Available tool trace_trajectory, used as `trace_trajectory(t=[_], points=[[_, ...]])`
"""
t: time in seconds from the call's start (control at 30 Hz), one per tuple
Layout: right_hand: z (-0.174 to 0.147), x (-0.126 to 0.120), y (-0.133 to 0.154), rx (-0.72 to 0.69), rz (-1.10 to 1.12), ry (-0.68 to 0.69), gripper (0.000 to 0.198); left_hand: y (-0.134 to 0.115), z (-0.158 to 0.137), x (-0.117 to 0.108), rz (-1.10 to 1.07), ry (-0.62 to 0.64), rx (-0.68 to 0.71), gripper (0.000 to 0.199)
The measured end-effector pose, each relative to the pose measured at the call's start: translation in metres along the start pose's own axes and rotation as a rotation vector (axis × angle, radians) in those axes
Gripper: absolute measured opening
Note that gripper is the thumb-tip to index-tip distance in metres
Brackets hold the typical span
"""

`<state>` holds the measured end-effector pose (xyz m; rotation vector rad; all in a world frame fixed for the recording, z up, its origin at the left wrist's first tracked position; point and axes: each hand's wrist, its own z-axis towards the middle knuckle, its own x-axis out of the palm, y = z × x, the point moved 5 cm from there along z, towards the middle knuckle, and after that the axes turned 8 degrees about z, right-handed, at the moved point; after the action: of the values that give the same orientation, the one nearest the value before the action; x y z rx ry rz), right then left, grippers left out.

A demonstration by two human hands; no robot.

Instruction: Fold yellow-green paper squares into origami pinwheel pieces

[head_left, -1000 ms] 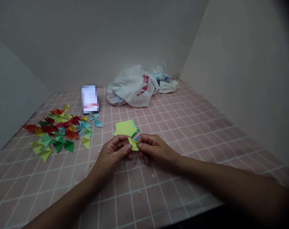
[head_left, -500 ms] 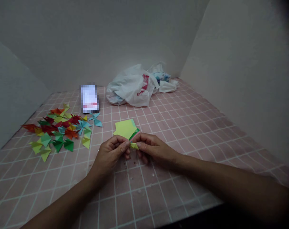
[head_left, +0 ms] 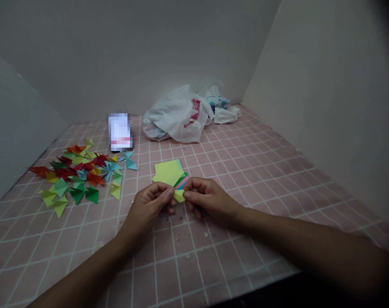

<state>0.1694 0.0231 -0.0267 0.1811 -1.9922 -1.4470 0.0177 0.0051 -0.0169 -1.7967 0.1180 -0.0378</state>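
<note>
A small folded piece of yellow paper (head_left: 179, 195) is pinched between my two hands, just above the pink checked tabletop. My left hand (head_left: 155, 198) grips its left end between thumb and fingers. On the right end, the thumb and forefinger of my right hand (head_left: 206, 196) are closed the same way. Right behind my fingers lies a stack of coloured paper sheets (head_left: 169, 171), yellow-green on top, with green, pink and blue edges fanning out. My right fingers cover part of that stack.
To the left spreads a group of folded paper butterflies (head_left: 82, 171) in red, orange, yellow, green and blue. A phone (head_left: 120, 131) with a lit, blurred screen stands behind them. White plastic bags (head_left: 178, 115) lie against the back wall. Pale walls close in the table (head_left: 246, 179).
The folded yellow paper has tilted, so more of its face shows between my fingers. My right hand has shifted slightly; the left has hardly moved.
</note>
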Motion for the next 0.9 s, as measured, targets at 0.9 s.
trace_trajectory(t=[0.9], points=[[-0.0018,0.0017,0.0026,0.013,-0.083,-0.010,0.018,-0.0049,-0.0017,0.0003,0.133,-0.029,0.010,0.013]])
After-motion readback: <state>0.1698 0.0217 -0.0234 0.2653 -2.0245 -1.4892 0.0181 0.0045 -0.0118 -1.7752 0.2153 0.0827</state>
